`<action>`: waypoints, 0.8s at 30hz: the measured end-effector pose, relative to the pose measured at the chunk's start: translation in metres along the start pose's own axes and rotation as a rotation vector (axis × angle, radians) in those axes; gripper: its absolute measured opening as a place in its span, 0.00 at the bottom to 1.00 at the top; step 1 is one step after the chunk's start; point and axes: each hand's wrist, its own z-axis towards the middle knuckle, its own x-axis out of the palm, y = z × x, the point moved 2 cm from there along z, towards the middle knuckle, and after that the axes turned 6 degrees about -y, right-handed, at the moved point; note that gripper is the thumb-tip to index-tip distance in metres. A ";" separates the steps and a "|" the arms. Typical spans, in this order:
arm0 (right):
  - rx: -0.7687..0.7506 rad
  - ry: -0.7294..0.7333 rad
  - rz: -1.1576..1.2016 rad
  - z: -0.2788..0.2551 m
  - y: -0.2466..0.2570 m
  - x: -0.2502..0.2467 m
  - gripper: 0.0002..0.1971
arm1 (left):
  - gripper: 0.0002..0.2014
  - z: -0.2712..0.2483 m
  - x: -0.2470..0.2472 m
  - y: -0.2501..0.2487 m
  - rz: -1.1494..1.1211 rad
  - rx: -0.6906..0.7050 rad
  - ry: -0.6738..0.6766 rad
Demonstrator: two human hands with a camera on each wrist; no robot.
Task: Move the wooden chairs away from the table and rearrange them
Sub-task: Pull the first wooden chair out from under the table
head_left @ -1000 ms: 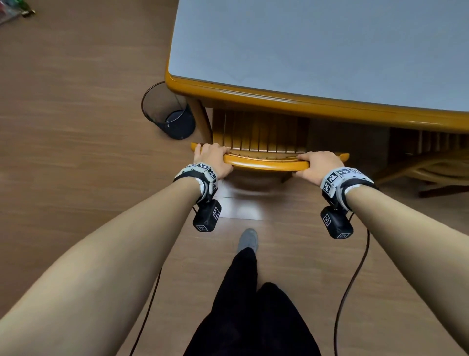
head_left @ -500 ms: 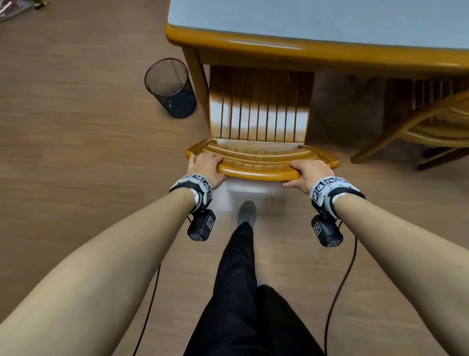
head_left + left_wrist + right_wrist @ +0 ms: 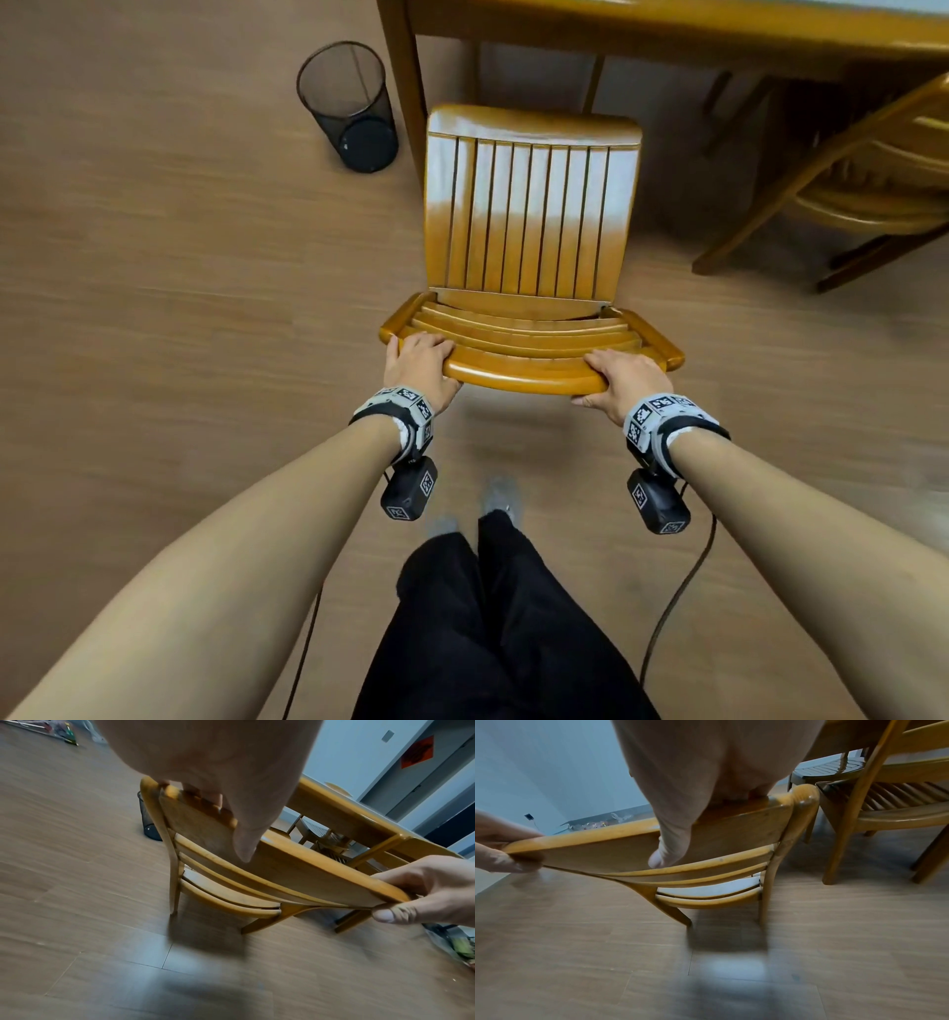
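A slatted wooden chair [image 3: 529, 216] stands on the floor, its whole seat out from under the table [image 3: 667, 31]. My left hand [image 3: 418, 362] grips the left end of the chair's top back rail [image 3: 524, 372], fingers over the top and thumb behind. My right hand [image 3: 624, 377] grips the right end the same way. In the left wrist view the left thumb lies on the back of the rail [image 3: 295, 870], with the right hand [image 3: 424, 892] at its far end. The right wrist view shows the chair [image 3: 718, 841] from behind. A second wooden chair [image 3: 868, 185] stays tucked at the table on the right.
A black mesh wastebasket [image 3: 349, 105] stands on the wood floor left of the table leg [image 3: 405, 77]. My legs in black trousers [image 3: 488, 627] and grey-socked feet are just behind the chair. Cables hang from both wrist cameras. Clutter lies on the floor far left [image 3: 51, 730].
The chair has slid back toward me and out from under the table; only its backrest showed at first, now the full seat shows. Both hands kept their grip on the top rail.
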 end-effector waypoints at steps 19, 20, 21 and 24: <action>0.023 0.005 0.027 -0.213 0.035 0.123 0.30 | 0.27 -0.224 0.078 0.005 -0.072 0.059 0.008; 0.024 0.012 0.016 -0.226 0.038 0.130 0.30 | 0.27 -0.238 0.084 0.006 -0.065 0.063 0.011; 0.022 0.020 0.007 -0.238 0.041 0.138 0.31 | 0.28 -0.251 0.090 0.008 -0.059 0.065 0.023; 0.008 0.008 0.010 -0.274 0.047 0.160 0.33 | 0.29 -0.286 0.102 0.009 -0.053 0.074 0.053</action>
